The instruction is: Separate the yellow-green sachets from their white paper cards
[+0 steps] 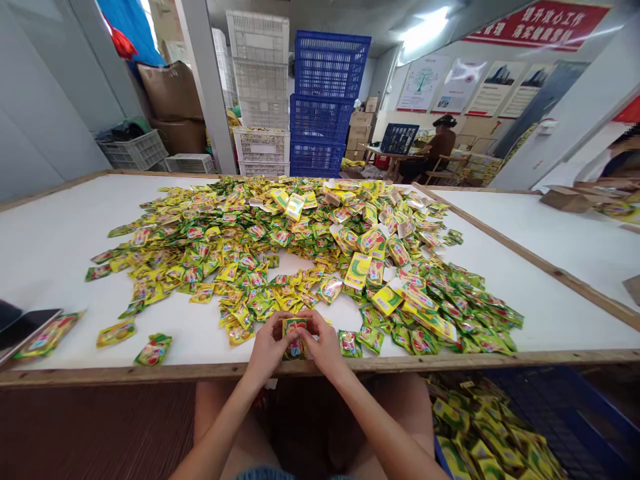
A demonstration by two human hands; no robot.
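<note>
Between my two hands, just above the table's front edge, is a small green and yellow candy packet [295,328] with red print. My left hand [271,343] grips its left side, thumb on the front and fingers behind. On the packet's right side, my right hand [321,341] holds it the same way. A wide heap of similar packets [250,233] spreads over the white table [60,233] in front of me. Yellow boxes [358,271] lie among the packets, mostly toward the right of the heap. A few loose packets [153,349] rest at the left.
A phone [30,333] lies at the table's left edge. Below the table on the right, a blue crate [565,413] holds many yellow boxes. White crates [260,80] and blue crates [325,113] are stacked behind the table. A person [440,147] sits at a far table.
</note>
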